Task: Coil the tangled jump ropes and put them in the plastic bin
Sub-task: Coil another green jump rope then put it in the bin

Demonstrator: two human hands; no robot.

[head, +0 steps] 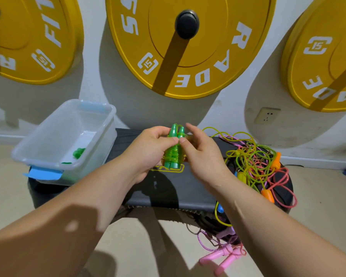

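Observation:
A green jump rope (pixel 173 151), its cord wound round its two handles, stands upright between my hands above the black bench. My left hand (pixel 148 148) grips the bundle from the left with the thumb across it. My right hand (pixel 201 154) pinches the cord at the bundle's right side. The clear plastic bin (pixel 48 140) sits tilted on the bench's left end, with a green rope piece (pixel 78 153) inside. A tangle of yellow, orange and pink ropes (pixel 254 162) lies on the bench's right end.
The black padded bench (pixel 168 188) stands against a white wall hung with yellow weight plates (pixel 188 47). Pink rope handles (pixel 222 260) hang down over the floor at the lower right. A wall socket (pixel 267 115) is behind the tangle.

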